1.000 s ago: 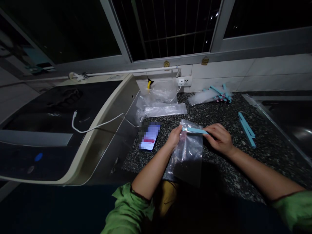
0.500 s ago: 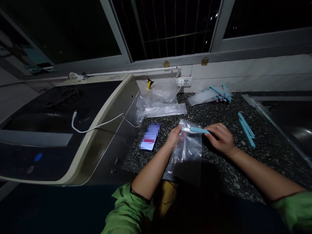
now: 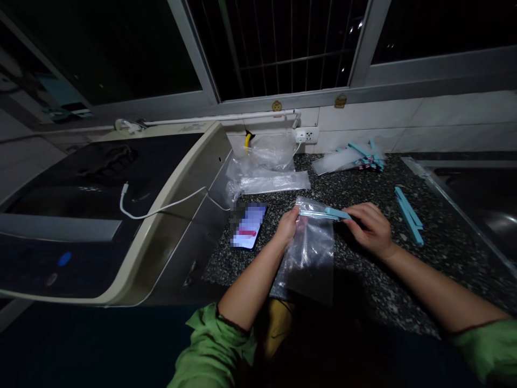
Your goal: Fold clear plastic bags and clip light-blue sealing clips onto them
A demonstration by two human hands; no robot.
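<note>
My left hand [image 3: 287, 225] pinches the top left edge of a clear plastic bag [image 3: 309, 261], together with the left end of a light-blue sealing clip [image 3: 335, 213]. The clip lies across the bag near its mouth, its left part slim and its right part wider. At the clip's right end, my right hand [image 3: 369, 226] closes thumb and fingers on it. Below the clip the bag hangs loose and looks flat. Two or so more light-blue clips [image 3: 409, 215] lie on the counter to the right of my right hand.
Behind, on the speckled counter [image 3: 343, 188], lie a pile of blue and pink clips [image 3: 365, 156] and more plastic bags [image 3: 274, 183]. A lit phone [image 3: 248, 226] is left of my hands. A washing machine [image 3: 169, 215] with a white cable stands left; a sink [image 3: 484, 199] is right.
My right hand has shifted slightly right, and the wider part of the clip has slid right with it. More of the slim part shows across the bag. My left hand has stayed put.
</note>
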